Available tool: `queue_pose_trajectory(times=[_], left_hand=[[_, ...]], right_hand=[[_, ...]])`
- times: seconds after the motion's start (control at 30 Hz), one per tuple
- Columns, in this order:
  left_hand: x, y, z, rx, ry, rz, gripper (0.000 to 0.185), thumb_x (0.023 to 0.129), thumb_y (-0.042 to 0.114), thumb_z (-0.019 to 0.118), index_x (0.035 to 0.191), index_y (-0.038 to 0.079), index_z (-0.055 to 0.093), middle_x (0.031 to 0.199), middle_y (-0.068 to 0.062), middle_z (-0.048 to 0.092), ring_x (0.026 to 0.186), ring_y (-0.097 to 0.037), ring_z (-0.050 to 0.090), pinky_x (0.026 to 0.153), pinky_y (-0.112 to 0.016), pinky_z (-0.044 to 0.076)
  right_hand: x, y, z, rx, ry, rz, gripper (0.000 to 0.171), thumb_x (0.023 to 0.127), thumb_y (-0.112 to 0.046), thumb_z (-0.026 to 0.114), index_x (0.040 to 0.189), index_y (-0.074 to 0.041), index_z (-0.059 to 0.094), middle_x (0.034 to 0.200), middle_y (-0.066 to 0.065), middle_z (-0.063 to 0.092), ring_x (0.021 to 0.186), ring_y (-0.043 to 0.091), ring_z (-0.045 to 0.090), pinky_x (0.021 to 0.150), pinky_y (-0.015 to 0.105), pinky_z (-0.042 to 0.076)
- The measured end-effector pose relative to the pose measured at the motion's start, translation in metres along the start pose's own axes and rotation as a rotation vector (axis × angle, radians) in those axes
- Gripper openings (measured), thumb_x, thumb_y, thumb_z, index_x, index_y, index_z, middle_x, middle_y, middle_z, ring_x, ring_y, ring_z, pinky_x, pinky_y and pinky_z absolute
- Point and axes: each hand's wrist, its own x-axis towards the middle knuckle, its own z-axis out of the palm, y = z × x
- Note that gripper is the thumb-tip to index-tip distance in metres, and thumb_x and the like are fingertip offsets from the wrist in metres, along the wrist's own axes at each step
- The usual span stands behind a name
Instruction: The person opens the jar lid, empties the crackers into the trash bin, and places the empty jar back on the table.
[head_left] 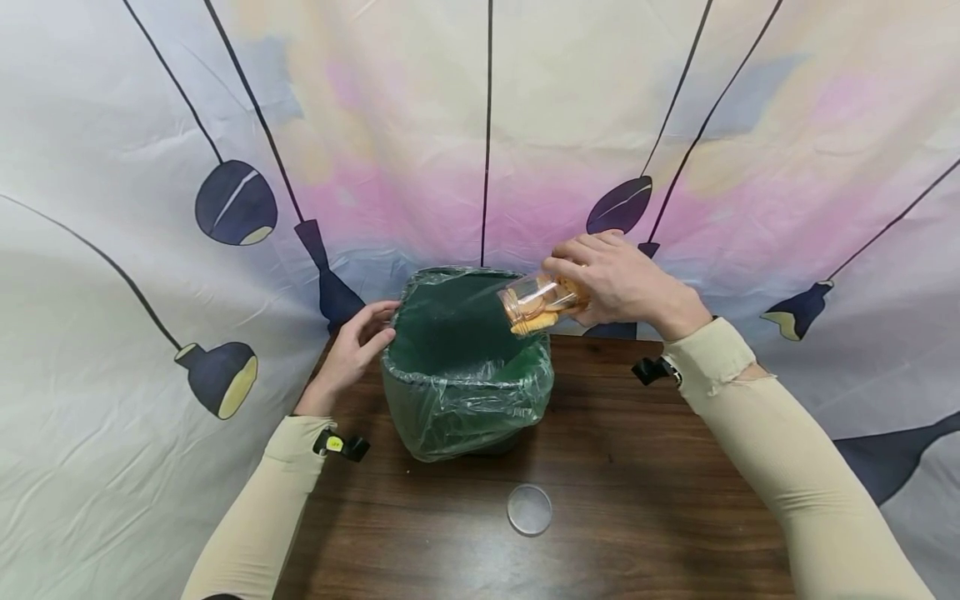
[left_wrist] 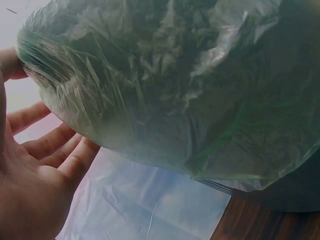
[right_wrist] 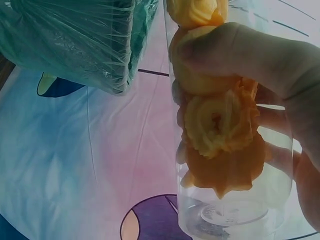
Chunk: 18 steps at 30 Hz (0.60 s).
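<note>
No writing is readable. My right hand has its grip around the clear cookie jar, tilted over the lined green bin; my left hand, fingers relaxed, rests against the bin's left rim.

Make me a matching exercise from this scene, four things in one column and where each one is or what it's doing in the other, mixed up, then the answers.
1. jar of cookies
2. lid
3. left hand
4. green bag

A. lies flat on the table
B. lines the bin
C. tilted over the bin, held by the right hand
D. rests against the bin's side

Pairs: 1-C, 2-A, 3-D, 4-B
</note>
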Motion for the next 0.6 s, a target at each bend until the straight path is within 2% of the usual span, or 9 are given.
queue_pose_trajectory(times=[0.23, 0.47, 0.6], left_hand=[[0.0008, 0.0006, 0.0007, 0.005, 0.001, -0.004, 0.042, 0.099, 0.005, 0.053, 0.14, 0.003, 0.049, 0.139, -0.021, 0.051, 0.116, -0.022, 0.055, 0.089, -0.014, 0.044], [0.0008, 0.0018, 0.0016, 0.004, 0.001, -0.005, 0.042, 0.099, 0.005, 0.054, 0.14, 0.002, 0.049, 0.139, -0.021, 0.051, 0.114, -0.011, 0.055, 0.089, -0.014, 0.044], [0.0008, 0.0014, 0.0013, 0.003, 0.006, 0.003, 0.042, 0.098, 0.003, 0.053, 0.14, 0.001, 0.049, 0.137, -0.022, 0.052, 0.111, -0.008, 0.056, 0.088, -0.014, 0.044]], right_hand=[[-0.0014, -0.0004, 0.0009, -0.004, 0.007, -0.002, 0.078, 0.057, -0.038, 0.09, 0.124, -0.015, 0.058, 0.117, 0.008, 0.061, 0.102, 0.029, 0.057, 0.082, 0.048, 0.045], [-0.003, -0.0002, 0.0033, 0.021, 0.017, -0.003, 0.079, 0.057, -0.042, 0.09, 0.123, -0.014, 0.058, 0.116, 0.009, 0.061, 0.101, 0.029, 0.056, 0.08, 0.046, 0.045], [-0.0044, 0.001, 0.0045, 0.053, 0.045, -0.008, 0.081, 0.055, -0.043, 0.09, 0.122, -0.012, 0.058, 0.116, 0.011, 0.061, 0.102, 0.029, 0.057, 0.086, 0.048, 0.047]])
